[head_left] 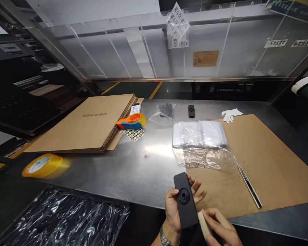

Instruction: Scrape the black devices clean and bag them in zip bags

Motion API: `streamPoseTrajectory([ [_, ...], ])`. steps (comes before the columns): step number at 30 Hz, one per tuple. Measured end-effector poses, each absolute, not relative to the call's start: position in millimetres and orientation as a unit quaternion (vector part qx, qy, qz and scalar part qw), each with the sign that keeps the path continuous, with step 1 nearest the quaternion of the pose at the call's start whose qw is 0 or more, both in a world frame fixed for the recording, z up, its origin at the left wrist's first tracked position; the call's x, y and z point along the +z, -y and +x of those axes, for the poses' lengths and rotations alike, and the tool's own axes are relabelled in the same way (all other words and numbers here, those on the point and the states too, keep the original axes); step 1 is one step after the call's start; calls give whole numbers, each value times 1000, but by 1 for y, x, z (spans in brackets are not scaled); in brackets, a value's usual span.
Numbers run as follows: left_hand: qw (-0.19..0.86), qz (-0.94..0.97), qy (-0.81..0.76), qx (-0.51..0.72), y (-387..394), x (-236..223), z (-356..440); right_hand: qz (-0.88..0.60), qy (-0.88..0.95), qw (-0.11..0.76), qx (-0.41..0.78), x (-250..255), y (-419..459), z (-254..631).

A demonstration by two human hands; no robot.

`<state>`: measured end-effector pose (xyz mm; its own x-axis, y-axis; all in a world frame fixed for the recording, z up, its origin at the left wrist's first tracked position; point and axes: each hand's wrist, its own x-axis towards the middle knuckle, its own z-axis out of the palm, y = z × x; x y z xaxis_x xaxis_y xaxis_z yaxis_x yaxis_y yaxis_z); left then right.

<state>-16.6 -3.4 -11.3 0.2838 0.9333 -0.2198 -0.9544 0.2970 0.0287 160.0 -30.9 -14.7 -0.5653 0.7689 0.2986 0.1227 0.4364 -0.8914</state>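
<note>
A flat, matt-black oblong device with rounded corners [190,213] tilts in the left hand [172,209], above the near edge of the grey metal bench [154,177]. On its upward face sits a raised round black dial with a central hole [183,196]; its top end leans slightly left. The left palm is turned up, thumb pressed on the face beside the dial, the other fingers loosely spread past the far edge. A silver-coloured metal band [165,238] circles that wrist. The right hand [222,228] comes in low, its fingers narrowed around a slim cream-coloured piece [204,226] close by the device's lower right edge; whether the two touch, I cannot tell.
</note>
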Motion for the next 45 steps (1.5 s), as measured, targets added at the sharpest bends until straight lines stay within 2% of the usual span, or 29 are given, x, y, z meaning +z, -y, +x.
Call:
streamPoseTrajectory([
  [3, 775, -67, -158, 609, 1, -7, -18, -310, 771, 377, 408, -12, 30, 171],
  [6, 793, -69, -225, 562, 2, -3, -9, -342, 773, 394, 362, 0, 21, 170],
  [9, 824, -90, -247, 503, 7, -1, 5, -316, 814, 371, 315, 12, 7, 158],
  [12, 799, -52, -319, 506, 17, 3, 16, -312, 844, 330, 285, 14, -9, 145],
  [16, 800, 27, -405, 441, 25, 8, 18, -373, 813, 339, 292, 9, -24, 143],
  [21, 723, 1, -370, 584, 17, 7, 15, -329, 858, 299, 258, 17, -12, 142],
  [25, 709, -91, -382, 585, 8, 2, 10, -271, 899, 257, 229, 24, 9, 139],
  [29, 776, -171, -359, 490, 1, 3, -2, -213, 885, 358, 210, 11, 27, 139],
  [33, 804, -210, -289, 475, -4, 12, -11, -263, 854, 413, 176, -12, 30, 148],
  [37, 810, -195, -278, 479, -6, 17, -12, -332, 854, 376, 135, -34, 15, 167],
  [41, 774, -139, -316, 532, -3, 14, -9, -470, 830, 289, 78, -59, -13, 182],
  [45, 770, -130, -293, 551, 3, 7, -7, -533, 814, 229, 28, -72, -40, 195],
])
